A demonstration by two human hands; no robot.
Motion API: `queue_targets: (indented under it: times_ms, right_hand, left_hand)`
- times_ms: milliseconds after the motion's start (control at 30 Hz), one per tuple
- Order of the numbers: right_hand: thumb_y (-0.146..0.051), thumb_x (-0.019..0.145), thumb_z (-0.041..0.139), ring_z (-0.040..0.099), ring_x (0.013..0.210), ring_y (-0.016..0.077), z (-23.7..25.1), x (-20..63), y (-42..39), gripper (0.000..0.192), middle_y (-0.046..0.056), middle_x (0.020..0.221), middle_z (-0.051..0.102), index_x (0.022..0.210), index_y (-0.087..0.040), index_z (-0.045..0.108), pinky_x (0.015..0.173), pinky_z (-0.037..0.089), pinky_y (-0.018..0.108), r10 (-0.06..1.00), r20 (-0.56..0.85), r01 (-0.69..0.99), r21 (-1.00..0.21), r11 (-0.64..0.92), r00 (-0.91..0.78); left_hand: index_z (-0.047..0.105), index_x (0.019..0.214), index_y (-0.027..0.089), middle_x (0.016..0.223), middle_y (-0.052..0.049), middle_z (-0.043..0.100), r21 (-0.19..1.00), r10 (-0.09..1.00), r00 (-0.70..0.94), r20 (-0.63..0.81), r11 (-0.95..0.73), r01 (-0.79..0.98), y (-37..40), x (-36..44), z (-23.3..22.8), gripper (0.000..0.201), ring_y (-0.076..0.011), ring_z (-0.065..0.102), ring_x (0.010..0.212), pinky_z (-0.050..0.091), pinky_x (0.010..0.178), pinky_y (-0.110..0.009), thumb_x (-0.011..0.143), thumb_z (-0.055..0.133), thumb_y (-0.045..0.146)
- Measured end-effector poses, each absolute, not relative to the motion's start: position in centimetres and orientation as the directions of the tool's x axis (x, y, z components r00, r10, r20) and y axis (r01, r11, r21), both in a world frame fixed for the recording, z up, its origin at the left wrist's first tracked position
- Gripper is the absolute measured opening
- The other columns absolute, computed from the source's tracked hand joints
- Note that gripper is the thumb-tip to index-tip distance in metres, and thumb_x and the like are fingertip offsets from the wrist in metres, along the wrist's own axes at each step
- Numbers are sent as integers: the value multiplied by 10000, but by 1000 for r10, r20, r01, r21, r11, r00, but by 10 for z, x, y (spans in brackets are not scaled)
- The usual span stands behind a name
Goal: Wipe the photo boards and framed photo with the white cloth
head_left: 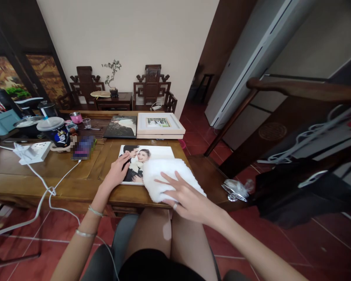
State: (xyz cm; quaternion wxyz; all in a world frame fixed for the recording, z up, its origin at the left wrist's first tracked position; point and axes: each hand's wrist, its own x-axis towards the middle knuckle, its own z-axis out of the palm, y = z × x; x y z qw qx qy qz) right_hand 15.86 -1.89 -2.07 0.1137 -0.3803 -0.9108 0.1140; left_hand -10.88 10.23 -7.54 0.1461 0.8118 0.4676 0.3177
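A wedding photo album or panel (134, 171), with a couple pictured on its cover, lies flat near the table's front edge. My left hand (118, 170) rests on its left side, fingers stretched over the cover. A fluffy white cloth (155, 175) covers the right part of the album and hangs over its right and lower edges. On top of the cloth lies my right hand (188, 195), palm down with fingers spread. Whatever is under that palm is hidden.
Behind the album are a dark photo panel (120, 127) and a white framed picture (160, 125). Leftward stand a lidded cup (55, 134), a phone (83, 148) on a charging cable, and a power strip (36, 152). A wooden chair (269, 128) stands at right.
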Motion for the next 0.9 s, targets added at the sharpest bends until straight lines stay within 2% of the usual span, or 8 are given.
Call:
queue_targets:
  times_ms: [233,400,467,600,767,900]
  right_hand:
    - [-240,953,384,294,1398,294,-23,134,88,356,144,1377,527,1215,-176,616,1097,173,619,816,128,782,-234,577,-564]
    - [-224,943,381,380,1324,321,-19,116,126,341,176,1251,610,1139,-164,653,1030,236,665,863,149,837,-209,505,-484]
    - [-224,935,396,365,1327,329,-19,114,116,329,169,1262,605,1114,-166,667,1028,245,669,847,150,823,-203,531,-510]
    - [-207,926,410,268,1386,335,-23,120,62,320,101,1429,479,1090,-206,685,1061,217,669,756,192,735,-178,654,-626]
    - [-156,889,449,223,1423,314,-19,133,-9,312,58,1438,475,1059,-232,700,1109,171,651,715,127,670,-268,692,-688]
    - [-177,903,444,249,1417,302,-15,137,-17,304,57,1441,472,1066,-232,695,1119,191,625,733,101,673,-328,663,-672]
  left_hand:
    - [545,1307,128,1426,-123,469,534,846,373,380,-530,658,101,-110,-72,441,-216,398,1354,292,1144,-400,930,394,301]
    - [546,1304,142,1426,-117,469,538,846,372,382,-531,655,102,-111,-73,438,-211,410,1347,291,1143,-411,928,393,309]
    - [547,1303,143,1430,-116,464,541,843,373,388,-536,648,103,-112,-74,439,-210,401,1352,288,1145,-407,927,393,310]
    - [544,1307,141,1435,-117,457,549,840,376,391,-540,638,103,-111,-75,440,-217,400,1352,285,1147,-413,928,391,304]
    - [532,1322,182,1438,-81,461,543,847,369,382,-529,652,102,-110,-75,432,-215,396,1355,285,1147,-426,928,391,289]
    - [532,1322,149,1434,-101,463,524,852,371,369,-520,674,102,-109,-74,443,-216,396,1355,288,1147,-412,933,381,300]
